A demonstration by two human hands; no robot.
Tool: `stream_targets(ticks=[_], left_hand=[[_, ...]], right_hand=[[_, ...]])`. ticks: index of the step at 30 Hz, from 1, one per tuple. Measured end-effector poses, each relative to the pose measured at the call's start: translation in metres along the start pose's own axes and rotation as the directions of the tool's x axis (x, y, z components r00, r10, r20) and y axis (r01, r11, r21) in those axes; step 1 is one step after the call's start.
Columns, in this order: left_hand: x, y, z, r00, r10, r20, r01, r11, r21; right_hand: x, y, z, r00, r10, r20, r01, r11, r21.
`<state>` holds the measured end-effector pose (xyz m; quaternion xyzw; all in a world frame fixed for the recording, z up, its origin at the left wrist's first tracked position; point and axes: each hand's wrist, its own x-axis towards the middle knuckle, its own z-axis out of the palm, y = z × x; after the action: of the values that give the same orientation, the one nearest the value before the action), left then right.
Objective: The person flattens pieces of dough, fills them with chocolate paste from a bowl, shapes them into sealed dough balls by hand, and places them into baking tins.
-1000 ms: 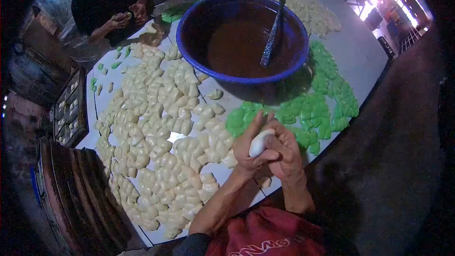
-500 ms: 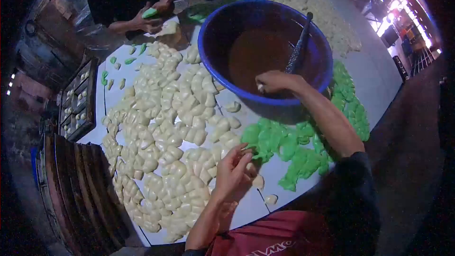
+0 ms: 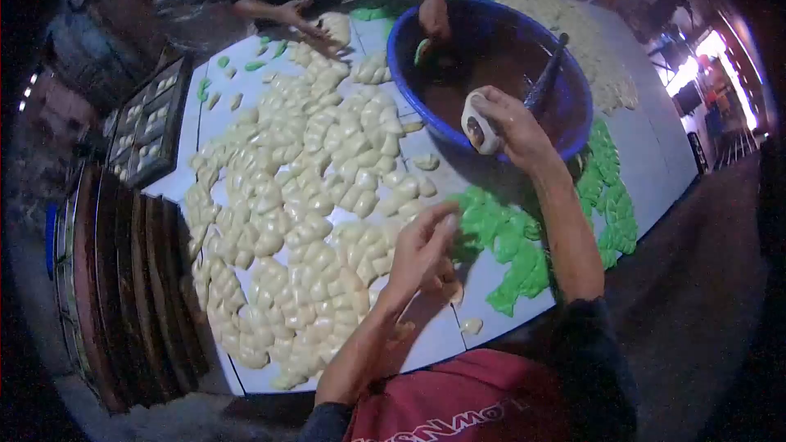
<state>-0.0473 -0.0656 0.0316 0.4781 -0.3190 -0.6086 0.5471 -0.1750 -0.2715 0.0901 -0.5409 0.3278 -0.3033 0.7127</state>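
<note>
My right hand (image 3: 512,124) is above the near rim of a blue basin (image 3: 399,90), closed on a pale dough piece (image 3: 483,146) with dark brown filling on its open face. Inside the basin lies a brown mass (image 3: 491,65), with a dark-handled utensil (image 3: 547,74) leaning against the right side. My left hand (image 3: 419,254) hovers over the table's near side, its fingers loosely apart with nothing visible in them. Just beyond its fingertips are flattened green dough pieces (image 3: 512,233). To its left spread many pale dough pieces (image 3: 303,205).
Across the table, a co-worker's one hand (image 3: 434,16) holds a green piece over the basin; the other (image 3: 299,18) is near pale dough. Stacked wooden trays (image 3: 123,278) stand at the left, beside a compartmented tray (image 3: 151,127) of dough pieces. More pale dough lies behind the basin.
My right hand has come up out of the basin, its dough piece now showing filling. My left hand has shifted slightly. The co-worker's hands have parted, one reaching into the basin.
</note>
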Motion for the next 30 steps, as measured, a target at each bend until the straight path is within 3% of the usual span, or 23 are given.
stream_targets(ticks=[1, 4, 7, 8, 9, 11, 13, 15, 16, 19, 21, 22, 24, 27, 29, 30], left_hand=[[0.003, -0.001, 0.002, 0.997, 0.07, -0.02, -0.071, 0.996, -0.046], [0.001, 0.014, 0.001, 0.994, 0.044, -0.102, -0.08, 0.923, -0.376], [-0.025, 0.009, -0.026, 0.99, 0.078, -0.121, -0.128, 0.863, -0.489], [-0.038, 0.012, -0.037, 0.978, 0.014, -0.21, -0.116, 0.868, -0.483], [-0.048, 0.009, -0.051, 0.969, 0.02, -0.245, -0.129, 0.888, -0.441], [-0.068, 0.0, -0.08, 0.95, 0.036, -0.31, -0.15, 0.923, -0.354], [-0.093, 0.004, -0.102, 0.902, 0.073, -0.426, -0.223, 0.923, -0.313], [-0.111, 0.001, -0.125, 0.852, 0.0, -0.524, -0.158, 0.954, -0.256], [-0.12, 0.003, -0.13, 0.836, 0.032, -0.548, -0.178, 0.96, -0.215], [-0.143, 0.012, -0.137, 0.785, 0.073, -0.616, -0.208, 0.966, -0.151], [-0.158, 0.025, -0.134, 0.758, 0.032, -0.652, -0.204, 0.96, -0.19], [-0.156, 0.011, -0.145, 0.701, 0.215, -0.68, -0.297, 0.955, -0.004], [-0.167, 0.02, -0.156, 0.722, 0.183, -0.667, -0.292, 0.955, -0.053], [-0.182, 0.034, -0.18, 0.791, 0.053, -0.61, -0.19, 0.968, -0.163], [-0.192, 0.044, -0.198, 0.833, -0.053, -0.551, -0.088, 0.97, -0.227], [-0.192, 0.038, -0.208, 0.83, -0.041, -0.556, -0.119, 0.961, -0.25]], right_hand=[[-0.009, 0.005, 0.015, 1.0, -0.009, -0.001, 0.009, 0.997, 0.075], [-0.04, 0.021, 0.071, 1.0, -0.006, 0.027, -0.002, 0.953, 0.303], [-0.059, 0.057, 0.111, 0.999, -0.041, 0.022, 0.032, 0.95, 0.312], [-0.067, 0.061, 0.123, 0.995, -0.035, 0.088, 0.001, 0.936, 0.352], [-0.072, 0.076, 0.132, 0.999, -0.006, 0.049, -0.013, 0.927, 0.374], [-0.077, 0.104, 0.144, 0.98, -0.026, 0.2, -0.046, 0.937, 0.346], [-0.093, 0.111, 0.167, 0.984, 0.047, 0.172, -0.081, 0.977, 0.199], [-0.112, 0.104, 0.211, 0.99, 0.031, 0.138, -0.035, 0.999, 0.028], [-0.106, 0.134, 0.221, 0.959, -0.245, 0.143, 0.255, 0.965, -0.061], [-0.118, 0.138, 0.263, 0.944, -0.309, 0.116, 0.33, 0.86, -0.389], [-0.118, 0.143, 0.282, 0.916, -0.384, 0.118, 0.391, 0.786, -0.478], [-0.116, 0.146, 0.289, 0.89, -0.437, 0.133, 0.437, 0.73, -0.526], [-0.108, 0.155, 0.303, 0.827, -0.541, 0.152, 0.528, 0.656, -0.539], [-0.119, 0.14, 0.326, 0.984, -0.138, 0.111, 0.159, 0.964, -0.212], [-0.121, 0.131, 0.328, 0.971, 0.036, 0.236, 0.019, 0.974, -0.226], [-0.123, 0.133, 0.329, 0.949, 0.005, 0.315, 0.074, 0.968, -0.239]])
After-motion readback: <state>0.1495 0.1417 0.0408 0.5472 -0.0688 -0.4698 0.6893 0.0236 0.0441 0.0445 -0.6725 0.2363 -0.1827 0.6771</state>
